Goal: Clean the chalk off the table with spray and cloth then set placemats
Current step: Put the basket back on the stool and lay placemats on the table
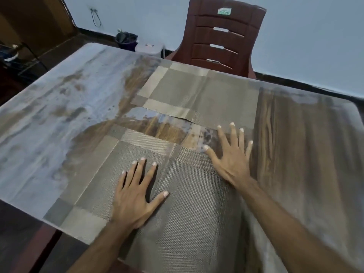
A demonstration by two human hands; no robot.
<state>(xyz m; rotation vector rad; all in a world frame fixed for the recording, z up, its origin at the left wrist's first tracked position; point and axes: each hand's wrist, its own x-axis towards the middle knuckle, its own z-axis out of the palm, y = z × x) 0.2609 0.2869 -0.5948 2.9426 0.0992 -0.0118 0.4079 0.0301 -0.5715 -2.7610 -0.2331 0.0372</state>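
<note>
Two woven grey-beige placemats lie on the wooden table (295,134). The near placemat (187,203) lies at the front edge under both of my hands. My left hand (136,196) rests flat on its middle, fingers spread. My right hand (230,156) presses flat at its far right corner, fingertips reaching to the near edge of the far placemat (197,91), which lies by the far edge in front of the chair. White chalk haze (49,115) covers the left half of the table. No spray bottle or cloth is in view.
A brown plastic chair (222,36) stands at the table's far side. On the floor behind are a dark bin (127,39) and a white box (150,48). A wire rack (17,60) stands at the far left.
</note>
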